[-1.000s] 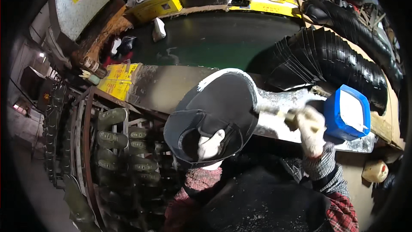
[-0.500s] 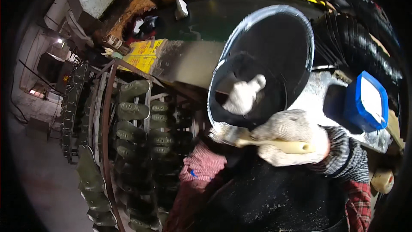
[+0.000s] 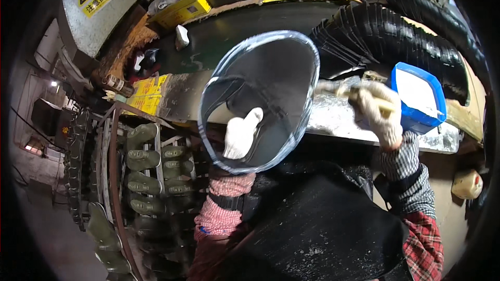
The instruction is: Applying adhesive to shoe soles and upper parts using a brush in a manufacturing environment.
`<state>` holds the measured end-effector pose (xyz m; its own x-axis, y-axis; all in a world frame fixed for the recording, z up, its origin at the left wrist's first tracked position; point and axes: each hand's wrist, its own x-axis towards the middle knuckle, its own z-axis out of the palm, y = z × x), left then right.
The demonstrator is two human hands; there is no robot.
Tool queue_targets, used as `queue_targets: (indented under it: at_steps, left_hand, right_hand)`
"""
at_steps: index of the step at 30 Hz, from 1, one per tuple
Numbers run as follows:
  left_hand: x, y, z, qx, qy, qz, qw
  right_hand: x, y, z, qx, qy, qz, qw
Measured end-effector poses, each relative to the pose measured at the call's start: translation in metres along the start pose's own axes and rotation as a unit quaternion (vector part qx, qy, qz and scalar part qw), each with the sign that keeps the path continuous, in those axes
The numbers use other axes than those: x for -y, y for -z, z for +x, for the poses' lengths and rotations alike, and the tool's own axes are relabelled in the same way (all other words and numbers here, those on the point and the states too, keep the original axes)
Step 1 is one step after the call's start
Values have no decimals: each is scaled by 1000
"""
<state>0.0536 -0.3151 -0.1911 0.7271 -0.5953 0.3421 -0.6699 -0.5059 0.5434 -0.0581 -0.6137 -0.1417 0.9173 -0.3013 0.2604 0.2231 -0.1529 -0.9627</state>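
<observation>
My left hand (image 3: pixel 240 136), in a white glove, shows inside a wide black sleeve-like piece (image 3: pixel 271 78). Its fingers are closed on the black material, thumb pointing up, though part of the grip is hidden. The piece has an oval mouth with a whitish, wet-looking rim, tilted toward me. To its right, my gloved right hand (image 3: pixel 379 110) grips a brush (image 3: pixel 386 106) by its pale handle. The brush head points left over the whitened bench edge, apart from the black piece. Just beyond that hand stands a blue tub (image 3: pixel 423 117) holding white stuff.
Olive-green boot shapes (image 3: pixel 143 160) hang on a rusty rack (image 3: pixel 112 177) at the left. Behind the bench lies a dark green belt (image 3: pixel 224 26) with a white lump (image 3: pixel 182 37). Black ribbed pieces (image 3: pixel 401 41) are stacked at far right. A pale jug (image 3: pixel 467 184) sits low right.
The brush has left the near rim of the black piece and moved right, to the bench by the blue tub. The black piece has turned and shifted left in view.
</observation>
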Motion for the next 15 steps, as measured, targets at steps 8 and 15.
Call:
queue_targets:
  at_steps: [8,15]
  left_hand:
    - [-53,-5,-15,-228,237,-564,758]
    - [13,0,-5,-59,478,-627,612]
  right_hand:
    - [-25,9,-6,179,234,-34,955]
    - [-44,-7,-18,158,157,5,975]
